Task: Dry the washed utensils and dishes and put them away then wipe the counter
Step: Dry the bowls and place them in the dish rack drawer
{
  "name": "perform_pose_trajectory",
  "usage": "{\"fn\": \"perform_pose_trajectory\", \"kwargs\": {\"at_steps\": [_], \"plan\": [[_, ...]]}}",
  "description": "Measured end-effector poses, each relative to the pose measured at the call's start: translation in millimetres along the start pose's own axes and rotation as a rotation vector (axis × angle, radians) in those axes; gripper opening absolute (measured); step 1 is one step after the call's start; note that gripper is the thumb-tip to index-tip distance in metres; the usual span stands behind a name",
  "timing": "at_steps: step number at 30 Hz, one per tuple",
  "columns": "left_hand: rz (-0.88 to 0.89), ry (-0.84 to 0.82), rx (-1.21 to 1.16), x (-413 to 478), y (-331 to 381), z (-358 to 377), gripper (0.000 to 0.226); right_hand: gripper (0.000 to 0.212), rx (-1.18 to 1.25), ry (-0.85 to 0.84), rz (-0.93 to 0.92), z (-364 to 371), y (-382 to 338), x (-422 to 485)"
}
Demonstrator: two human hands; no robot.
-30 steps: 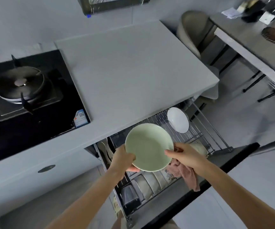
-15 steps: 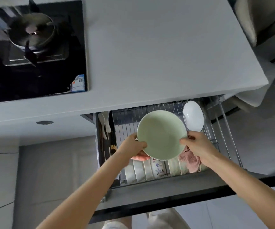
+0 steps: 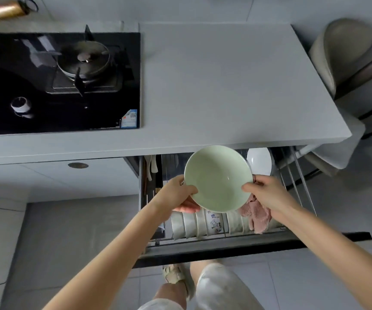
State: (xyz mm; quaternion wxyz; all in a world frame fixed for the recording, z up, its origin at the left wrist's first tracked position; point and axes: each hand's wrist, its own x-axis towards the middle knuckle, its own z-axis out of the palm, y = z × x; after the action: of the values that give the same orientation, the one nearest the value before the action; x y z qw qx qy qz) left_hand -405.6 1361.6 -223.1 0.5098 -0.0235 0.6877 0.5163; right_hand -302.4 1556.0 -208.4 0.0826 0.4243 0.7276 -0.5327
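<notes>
Green bowl (image 3: 218, 178) hangs between your grips: left grip (image 3: 176, 193) pinches its left rim, right grip (image 3: 267, 193) its right rim plus the pink cloth (image 3: 257, 214). The upright bowls (image 3: 191, 224) stand directly beneath, along the drawer rack's (image 3: 225, 240) front edge.

A left hand (image 3: 176, 193) and a right hand (image 3: 267, 193) are gripping opposite rims of a pale green bowl (image 3: 216, 177) above an open drawer (image 3: 225, 250); a pink cloth (image 3: 257, 214) is hanging above the drawer's racked bowls (image 3: 191, 223).
</notes>
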Motion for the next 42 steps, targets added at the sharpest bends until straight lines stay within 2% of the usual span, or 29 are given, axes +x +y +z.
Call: {"fn": "perform_pose_trajectory", "kwargs": {"at_steps": [11,22,26,30,32,36,39,42], "plan": [[0.129,0.010,-0.047,-2.5,4.7,-16.5,0.021,0.012,0.077,0.043,-0.027,12.0,-11.9,5.1],[0.064,-0.013,-0.116,10.2,-23.7,15.7,0.026,0.012,0.085,-0.008,0.000,-9.1,23.9,16.6],[0.018,-0.098,-0.119,15.3,-47.1,37.9,0.025,0.011,0.057,-0.073,0.009,-26.6,54.4,29.4],[-0.056,-0.206,-0.334,30.4,-87.8,48.1,0.054,0.010,0.006,-0.148,0.044,-39.5,92.1,52.2],[-0.114,-0.087,-0.488,52.2,-115.2,50.5,0.053,0.011,-0.024,-0.180,0.064,-40.7,113.4,67.1],[-0.244,0.223,-0.797,121.5,-168.0,52.2,0.035,0.012,-0.082,-0.217,0.089,-31.6,157.7,102.2],[-0.240,0.345,-0.990,187.9,-190.2,47.1,0.035,0.013,-0.104,-0.253,0.116,-16.9,191.7,138.0],[-0.175,0.422,-1.061,253.0,-200.5,37.4,0.030,0.013,-0.135,-0.235,0.106,2.7,223.8,176.8]]}}
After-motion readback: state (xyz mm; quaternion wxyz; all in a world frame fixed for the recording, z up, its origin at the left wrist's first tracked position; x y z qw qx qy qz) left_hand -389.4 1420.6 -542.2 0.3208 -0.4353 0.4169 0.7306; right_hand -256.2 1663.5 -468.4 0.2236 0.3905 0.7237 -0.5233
